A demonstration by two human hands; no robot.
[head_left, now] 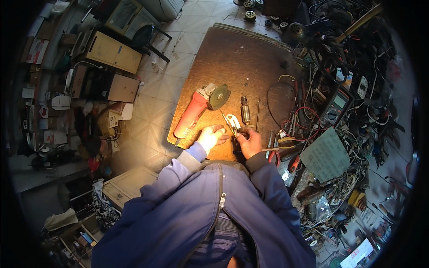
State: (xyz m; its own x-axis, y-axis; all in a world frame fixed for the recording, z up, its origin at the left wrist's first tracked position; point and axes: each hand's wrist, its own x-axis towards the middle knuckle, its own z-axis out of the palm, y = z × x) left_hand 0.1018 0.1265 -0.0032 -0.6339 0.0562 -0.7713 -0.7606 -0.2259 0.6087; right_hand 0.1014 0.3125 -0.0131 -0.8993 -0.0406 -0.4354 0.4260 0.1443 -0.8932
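Note:
My right hand (251, 143) is closed at the near edge of the wooden table, thumb and fingers pinching the lower end of a thin yellowish stick-like piece (229, 123). What kind of thing it is I cannot make out. My left hand (212, 137) lies just left of it under bright light, fingers stretched out and apart, holding nothing. A white plastic piece with a hole (232, 119) lies right beyond the fingers. Behind my right hand is a motor armature (245, 110). To the left rests a red angle grinder (192, 114) with a dark disc (219, 97).
The wooden table (241, 53) stretches away in front. Along its right side pile tangled cables (308, 120), a multimeter (336, 107), a greenish flat sheet (325, 155) and red-handled pliers (273, 157). At far left stand a black stool (145, 36) and cabinets (112, 51).

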